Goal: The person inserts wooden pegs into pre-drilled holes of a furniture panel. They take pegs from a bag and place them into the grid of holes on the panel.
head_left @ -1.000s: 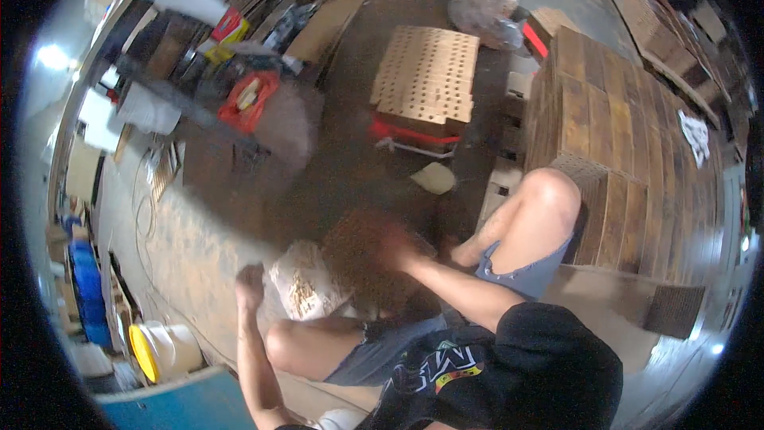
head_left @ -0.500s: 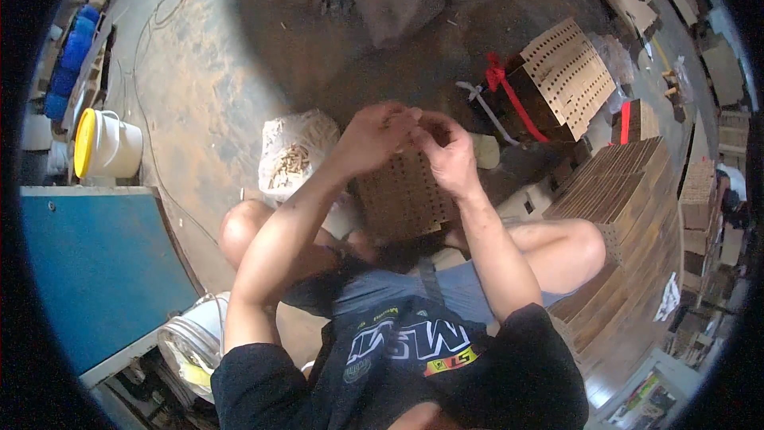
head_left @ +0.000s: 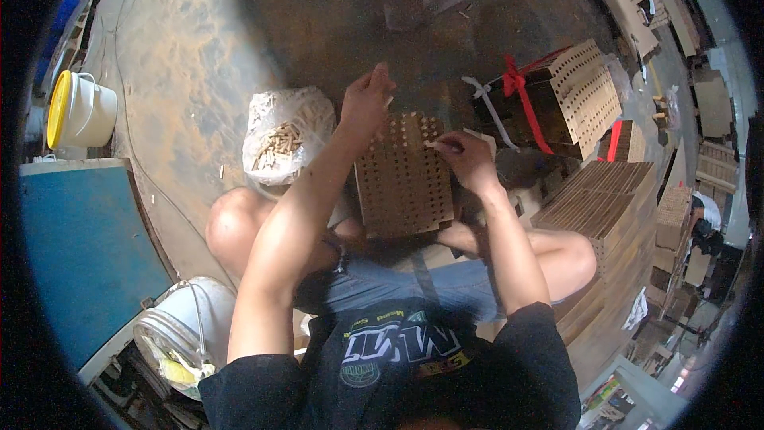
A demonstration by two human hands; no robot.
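Observation:
A brown panel [head_left: 406, 203] pierced with rows of holes stands between my bent legs. Pale wooden pegs show in several holes of its far rows. My right hand [head_left: 471, 161] is closed at the panel's far right edge, a short wooden peg [head_left: 430, 144] pinched between thumb and fingers. Beyond the far left corner, my left hand [head_left: 367, 103] is raised and closed. A pale bit shows at its fingers, too small to tell what it is. To the left of that arm sits a clear plastic bag [head_left: 259, 115] holding loose wooden pegs [head_left: 278, 147].
Perforated brown panels tied with red ribbon [head_left: 521, 99] lie at the far right. Nearer, a long stack of brown panels [head_left: 593, 199] runs beside my right knee. On the left are a white bucket with a yellow lid [head_left: 94, 111], a blue-topped table [head_left: 91, 231] and another white bucket [head_left: 179, 334].
My hands, together above the panel before, have parted. The left moved farther away; the right came down to the panel's right edge with a peg. The whole view has shifted slightly.

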